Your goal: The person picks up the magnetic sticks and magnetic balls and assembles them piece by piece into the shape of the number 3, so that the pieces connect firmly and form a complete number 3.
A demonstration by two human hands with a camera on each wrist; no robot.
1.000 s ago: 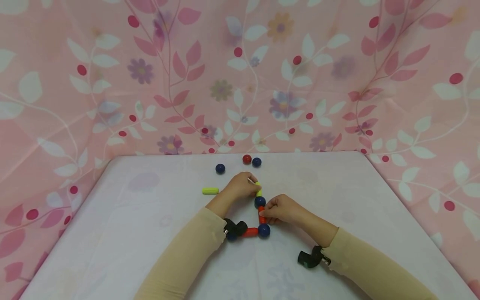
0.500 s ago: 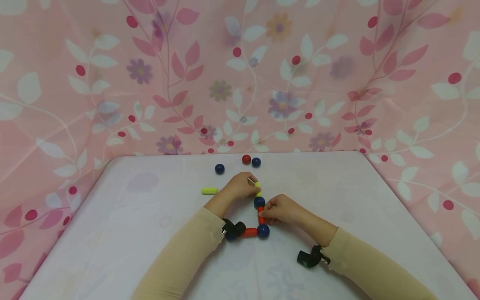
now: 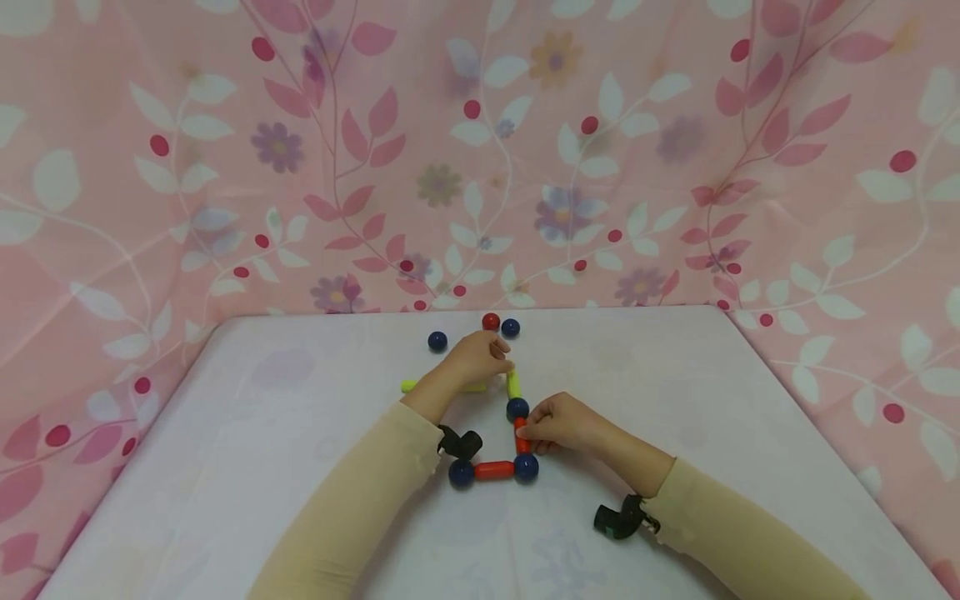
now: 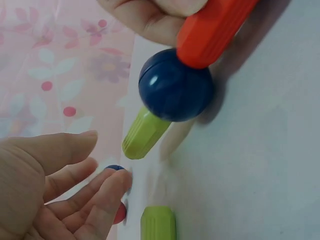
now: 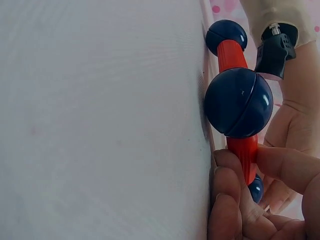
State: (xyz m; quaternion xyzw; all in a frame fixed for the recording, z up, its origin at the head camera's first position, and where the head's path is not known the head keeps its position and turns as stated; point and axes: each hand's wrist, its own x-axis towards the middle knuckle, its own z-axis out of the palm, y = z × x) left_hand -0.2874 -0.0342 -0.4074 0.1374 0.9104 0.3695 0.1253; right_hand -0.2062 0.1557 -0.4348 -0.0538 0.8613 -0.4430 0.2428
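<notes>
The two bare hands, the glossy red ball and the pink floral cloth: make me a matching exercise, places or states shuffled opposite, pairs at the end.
1. Left hand
2. Right hand
3. Glossy red ball
4. Pink floral cloth

A. Behind the white table
B. Pinching a short grooved red rod
C. Holding nothing
D. Beside a glossy dark-blue ball

Pairs: 1-C, 2-B, 3-D, 4-A

The head view looks forward and down across the counter (image 3: 187, 467) from farther back. Both wrist views look from close by, turned sideways, past the left hand (image 3: 476, 357) and right hand (image 3: 567, 421), sharing the gripped red rod (image 4: 215, 35).
</notes>
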